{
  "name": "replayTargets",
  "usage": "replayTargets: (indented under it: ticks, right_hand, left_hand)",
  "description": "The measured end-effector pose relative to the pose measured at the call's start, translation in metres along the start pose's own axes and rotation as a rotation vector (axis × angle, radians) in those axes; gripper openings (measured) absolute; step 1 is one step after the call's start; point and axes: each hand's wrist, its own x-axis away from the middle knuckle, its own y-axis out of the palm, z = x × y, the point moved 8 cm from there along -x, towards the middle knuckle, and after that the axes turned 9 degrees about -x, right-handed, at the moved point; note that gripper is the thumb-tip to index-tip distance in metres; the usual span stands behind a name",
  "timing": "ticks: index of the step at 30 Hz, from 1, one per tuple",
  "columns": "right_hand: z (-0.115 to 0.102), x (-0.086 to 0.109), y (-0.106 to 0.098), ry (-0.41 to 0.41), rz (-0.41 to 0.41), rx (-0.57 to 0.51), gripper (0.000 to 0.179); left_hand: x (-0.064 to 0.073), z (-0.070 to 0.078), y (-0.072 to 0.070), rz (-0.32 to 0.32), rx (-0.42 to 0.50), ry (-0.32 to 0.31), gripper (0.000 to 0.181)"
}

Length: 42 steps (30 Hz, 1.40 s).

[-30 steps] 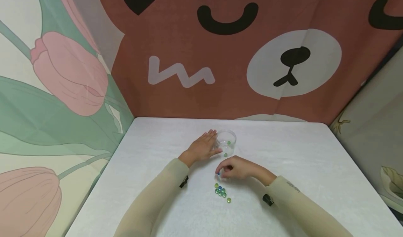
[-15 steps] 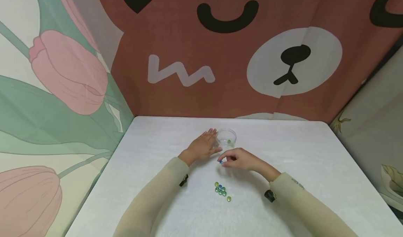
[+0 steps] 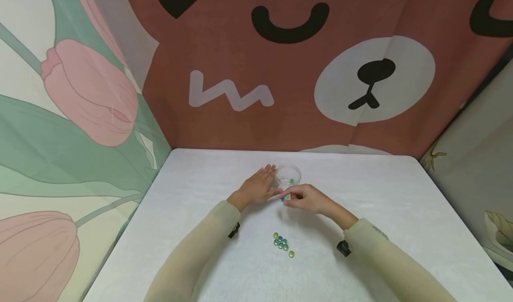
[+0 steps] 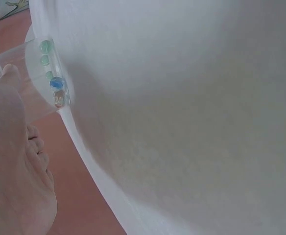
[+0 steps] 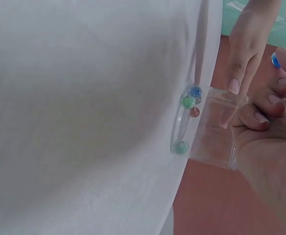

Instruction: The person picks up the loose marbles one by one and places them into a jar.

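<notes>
A clear plastic cup (image 3: 288, 165) stands on the white table in the head view. My left hand (image 3: 255, 187) lies along the cup's left side, fingers straight, its thumb against the near wall. Between thumb and index finger, my right hand (image 3: 310, 198) pinches a blue glass marble (image 5: 276, 60), close in front of the cup in the head view. Its other fingers are curled. Several marbles rest on the cup's bottom, among them a green marble (image 5: 188, 102) and a blue one (image 4: 57, 82). The right hand hides part of the cup's front in the head view.
Several loose marbles (image 3: 281, 242) in green, yellow-green and blue lie clustered nearer the person. One yellow-green marble (image 3: 291, 254) sits apart from them. The white table (image 3: 372, 186) meets a red-brown printed cloth (image 3: 224, 132) behind, with tulip-printed fabric (image 3: 88, 92) at the left.
My right hand has carried the blue marble away from the loose cluster, forward to the front of the cup. The left hand and the cup have stayed in place.
</notes>
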Motion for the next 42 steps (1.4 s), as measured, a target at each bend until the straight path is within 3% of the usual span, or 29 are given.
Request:
replayTargets:
  ticks: [13, 28, 42]
  right_hand:
    - [0.002, -0.001, -0.016, 0.104, 0.136, -0.081, 0.021]
    - [0.018, -0.005, -0.037, 0.283, 0.335, -0.169, 0.034]
    - [0.025, -0.009, -0.049, 0.293, 0.470, -0.200, 0.035]
  left_hand:
    - [0.000, 0.000, 0.000, -0.007, 0.011, -0.005, 0.087]
    - [0.002, 0.002, -0.003, -0.018, 0.020, -0.016, 0.088]
    - [0.003, 0.002, -0.004, 0.003, 0.018, -0.001, 0.087]
